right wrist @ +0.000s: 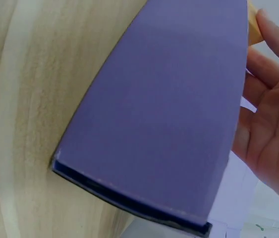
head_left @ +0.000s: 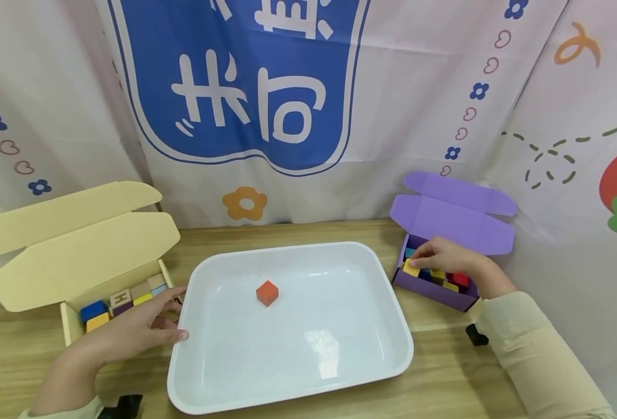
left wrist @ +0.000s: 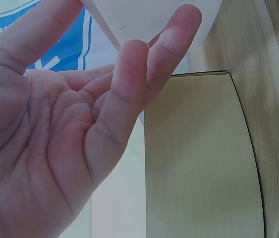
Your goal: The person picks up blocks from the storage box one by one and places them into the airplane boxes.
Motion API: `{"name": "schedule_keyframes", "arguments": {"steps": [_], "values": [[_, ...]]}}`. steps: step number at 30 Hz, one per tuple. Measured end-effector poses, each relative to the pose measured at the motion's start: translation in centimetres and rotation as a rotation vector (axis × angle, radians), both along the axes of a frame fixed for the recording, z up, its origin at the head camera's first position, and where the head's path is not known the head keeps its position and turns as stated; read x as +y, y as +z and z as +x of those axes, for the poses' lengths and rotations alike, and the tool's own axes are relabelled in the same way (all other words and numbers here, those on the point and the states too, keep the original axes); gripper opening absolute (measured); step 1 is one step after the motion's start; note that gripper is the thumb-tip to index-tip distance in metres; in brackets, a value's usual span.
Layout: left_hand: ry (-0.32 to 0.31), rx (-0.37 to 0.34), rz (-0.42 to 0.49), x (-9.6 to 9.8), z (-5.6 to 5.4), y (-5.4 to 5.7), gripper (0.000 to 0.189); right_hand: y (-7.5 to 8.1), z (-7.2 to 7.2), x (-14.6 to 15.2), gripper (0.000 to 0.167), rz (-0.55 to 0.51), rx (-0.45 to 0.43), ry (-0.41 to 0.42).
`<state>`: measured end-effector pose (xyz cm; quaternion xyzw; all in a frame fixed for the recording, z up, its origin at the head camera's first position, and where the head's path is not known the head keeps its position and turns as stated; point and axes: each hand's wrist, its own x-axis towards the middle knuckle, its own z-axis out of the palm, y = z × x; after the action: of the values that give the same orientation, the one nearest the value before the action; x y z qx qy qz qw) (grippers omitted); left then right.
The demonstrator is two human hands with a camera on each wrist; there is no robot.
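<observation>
A large white tray [head_left: 287, 355] stands in the middle of the table with one red cube [head_left: 267, 293] inside. My left hand [head_left: 135, 329] is beside the tray's left rim, thumb tip right at it and fingers loosely spread. In the left wrist view its fingertips [left wrist: 181, 22] overlap the tray's outer wall and its palm is bare. At the right, my right hand [head_left: 452, 259] reaches over an open purple box [head_left: 434, 294] and pinches a yellow block [head_left: 411, 267] between thumb and fingers. Red, blue, teal and yellow blocks lie in that box, partly hidden by the hand.
An open cream box [head_left: 71, 323] with several coloured and wooden blocks is left of the tray, its lid [head_left: 85, 256] folded back. The purple lid [head_left: 450, 221] leans up behind its box. A printed curtain [head_left: 392, 116] hangs behind the table [head_left: 439, 372].
</observation>
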<state>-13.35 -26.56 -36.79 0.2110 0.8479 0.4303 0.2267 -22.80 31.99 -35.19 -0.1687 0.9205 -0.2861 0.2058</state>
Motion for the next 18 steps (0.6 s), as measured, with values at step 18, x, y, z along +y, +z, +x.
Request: {"name": "schedule_keyframes", "arguments": {"steps": [18], "values": [[0.001, 0.002, -0.001, 0.1, -0.1, -0.2, 0.083, -1.3, 0.4, -0.3, 0.019, 0.016, 0.09, 0.048]]}}
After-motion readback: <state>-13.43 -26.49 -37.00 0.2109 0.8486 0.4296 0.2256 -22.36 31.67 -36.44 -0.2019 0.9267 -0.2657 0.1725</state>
